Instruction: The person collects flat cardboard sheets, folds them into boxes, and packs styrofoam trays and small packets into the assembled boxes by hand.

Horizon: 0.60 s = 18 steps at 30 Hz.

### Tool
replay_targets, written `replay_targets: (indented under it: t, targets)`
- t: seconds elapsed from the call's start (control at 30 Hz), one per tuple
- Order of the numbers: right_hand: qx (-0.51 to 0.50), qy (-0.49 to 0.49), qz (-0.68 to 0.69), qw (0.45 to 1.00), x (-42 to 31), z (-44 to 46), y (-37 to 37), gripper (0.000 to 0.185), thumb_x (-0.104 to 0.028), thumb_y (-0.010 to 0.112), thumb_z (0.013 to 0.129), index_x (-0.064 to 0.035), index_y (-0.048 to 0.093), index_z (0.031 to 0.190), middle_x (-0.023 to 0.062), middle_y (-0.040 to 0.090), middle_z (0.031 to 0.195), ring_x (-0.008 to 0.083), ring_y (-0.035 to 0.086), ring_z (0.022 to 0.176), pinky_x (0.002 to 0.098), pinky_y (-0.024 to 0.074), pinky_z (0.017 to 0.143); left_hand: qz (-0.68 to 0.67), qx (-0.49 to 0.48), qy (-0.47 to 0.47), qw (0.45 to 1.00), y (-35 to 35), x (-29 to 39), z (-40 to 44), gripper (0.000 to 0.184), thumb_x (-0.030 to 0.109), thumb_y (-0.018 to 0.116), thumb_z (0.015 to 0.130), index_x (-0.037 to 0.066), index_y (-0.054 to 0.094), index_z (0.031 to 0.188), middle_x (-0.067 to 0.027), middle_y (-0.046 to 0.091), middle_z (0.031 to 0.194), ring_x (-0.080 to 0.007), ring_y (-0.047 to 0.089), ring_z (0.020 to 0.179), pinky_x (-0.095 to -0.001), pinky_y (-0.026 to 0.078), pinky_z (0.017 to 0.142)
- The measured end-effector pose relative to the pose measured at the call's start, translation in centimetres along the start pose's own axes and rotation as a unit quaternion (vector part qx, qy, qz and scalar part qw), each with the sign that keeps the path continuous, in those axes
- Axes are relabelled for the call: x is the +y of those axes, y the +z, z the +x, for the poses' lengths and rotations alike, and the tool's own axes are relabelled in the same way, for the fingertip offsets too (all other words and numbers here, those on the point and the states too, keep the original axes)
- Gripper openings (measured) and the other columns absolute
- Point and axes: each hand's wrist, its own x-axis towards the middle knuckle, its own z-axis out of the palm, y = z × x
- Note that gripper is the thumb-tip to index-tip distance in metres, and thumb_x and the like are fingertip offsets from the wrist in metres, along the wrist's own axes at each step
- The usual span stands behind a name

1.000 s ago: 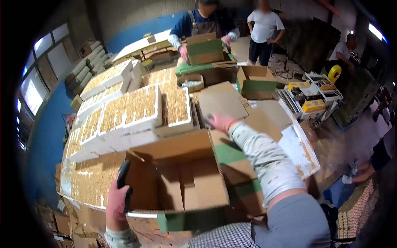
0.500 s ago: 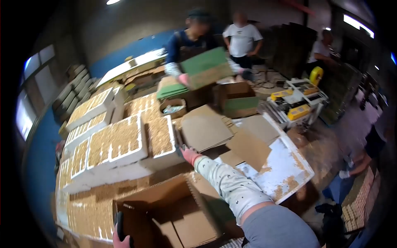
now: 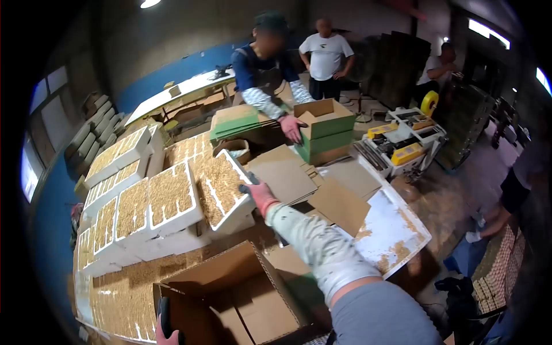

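While the gloved left hand [image 3: 167,328] is clasping the left wall of an open cardboard box [image 3: 230,270], the gloved right hand [image 3: 260,192] is pinching the right rim of a white foam tray [image 3: 234,213], tilted beside neighbouring trays [image 3: 178,225]. Its foam is looking light, stiff and brittle; its small tan pieces [image 3: 227,184] are probably adding weight. Opposite rims are offering the steadiest hold.

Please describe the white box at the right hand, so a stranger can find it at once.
On the large table, beyond the open cardboard box, runs a row of white foam boxes filled with golden pieces. The target box stands at that row's right end, the right hand at its edge. It alone in the row sits askew and has a hand on it.
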Motion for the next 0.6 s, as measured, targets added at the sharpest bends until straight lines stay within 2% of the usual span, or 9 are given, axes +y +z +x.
replay_targets:
  t: [0.03,0.1,0.17,0.2,0.27,0.37,0.5,0.53,0.6]
  targets:
    - [-0.036,0.006,0.014,0.999,0.1,-0.1,-2.7,0.049,-0.037,0.064,0.077,-0.0042,0.058,0.113,0.0117,0.064,0.095,0.0194,0.057,0.090,0.0358,0.0447,0.080,0.090,-0.075,0.049,0.992,-0.8,-0.3,0.1,0.092,0.043,0.063,0.076,0.008,0.013,0.144,-0.0147,0.018,0.149,-0.0441,0.019,0.133,-0.0444,0.022,0.108]
    - [-0.028,0.050,0.165,0.985,1.8,0.2,-7.4,0.049,-0.040,0.054,0.084,-0.0022,0.057,0.114,0.0087,0.060,0.102,0.0168,0.051,0.095,0.0358,0.0414,0.084,0.060,0.071,-0.036,0.995,-0.8,-3.0,0.6,0.059,-0.006,0.049,0.073,0.001,0.043,0.131,-0.0090,0.055,0.115,-0.0185,0.054,0.101,-0.0293,0.046,0.085]
    - [-0.117,0.062,0.243,0.961,-2.8,-2.6,-10.7,0.045,-0.043,0.054,0.084,-0.0087,0.057,0.113,0.0056,0.058,0.104,0.0179,0.051,0.096,0.0362,0.0417,0.084,0.041,0.037,-0.052,0.997,0.2,0.2,0.4,0.060,-0.002,0.050,0.073,0.002,0.042,0.132,-0.0084,0.052,0.120,-0.0165,0.050,0.106,-0.0284,0.040,0.091]
    - [-0.161,0.072,0.279,0.944,-5.2,-4.1,-12.5,0.044,-0.044,0.053,0.083,-0.0120,0.057,0.113,0.0041,0.058,0.106,0.0184,0.051,0.096,0.0364,0.0419,0.085,0.020,0.038,-0.171,0.984,2.0,6.0,0.0,0.058,-0.001,0.050,0.074,0.003,0.042,0.132,-0.0067,0.053,0.116,-0.0147,0.050,0.101,-0.0260,0.040,0.089]
    - [-0.245,0.146,0.232,0.930,-10.9,-7.0,-14.0,0.048,-0.045,0.054,0.082,-0.0095,0.055,0.113,0.0087,0.060,0.100,0.0244,0.057,0.087,0.0419,0.0499,0.067,0.000,-0.035,-0.031,0.999,2.0,4.3,2.8,0.060,0.001,0.047,0.074,0.009,0.044,0.133,0.0050,0.052,0.080,-0.0037,0.045,0.063,-0.0189,0.038,0.053]
    - [-0.348,0.132,0.224,0.901,-16.0,-12.0,-12.1,0.049,-0.044,0.054,0.081,-0.0071,0.053,0.112,0.0103,0.061,0.098,0.0251,0.061,0.079,0.0394,0.0522,0.060,-0.067,-0.137,-0.069,0.986,3.0,6.7,5.4,0.061,-0.001,0.046,0.072,0.006,0.042,0.133,0.0066,0.051,0.075,-0.0010,0.044,0.056,-0.0157,0.035,0.047]
    - [-0.390,0.108,0.244,0.881,-16.1,-15.0,-9.6,0.052,-0.039,0.055,0.083,-0.0051,0.048,0.122,0.0114,0.061,0.107,0.0266,0.062,0.090,0.0452,0.0539,0.068,-0.200,-0.182,0.080,0.960,4.7,3.8,7.4,0.050,0.003,0.052,0.078,0.000,0.046,0.127,-0.0092,0.059,0.113,-0.0174,0.056,0.100,-0.0275,0.042,0.091]
    - [-0.473,0.140,0.290,0.820,-13.7,-12.6,-9.7,0.045,-0.029,0.056,0.084,-0.0042,0.049,0.120,0.0123,0.060,0.110,0.0241,0.060,0.094,0.0430,0.0523,0.076,-0.033,-0.180,0.075,0.980,3.1,3.5,8.0,0.046,0.003,0.053,0.079,-0.001,0.047,0.125,-0.0093,0.057,0.117,-0.0172,0.054,0.103,-0.0292,0.042,0.091]
    - [-0.479,0.112,0.267,0.829,-11.1,-11.2,-10.0,0.034,-0.022,0.056,0.085,-0.0047,0.054,0.114,0.0090,0.060,0.109,0.0203,0.059,0.097,0.0370,0.0498,0.084,-0.362,-0.169,-0.052,0.915,1.9,3.1,7.5,0.033,0.006,0.055,0.085,-0.001,0.053,0.117,-0.0105,0.057,0.117,-0.0172,0.053,0.105,-0.0314,0.042,0.091]
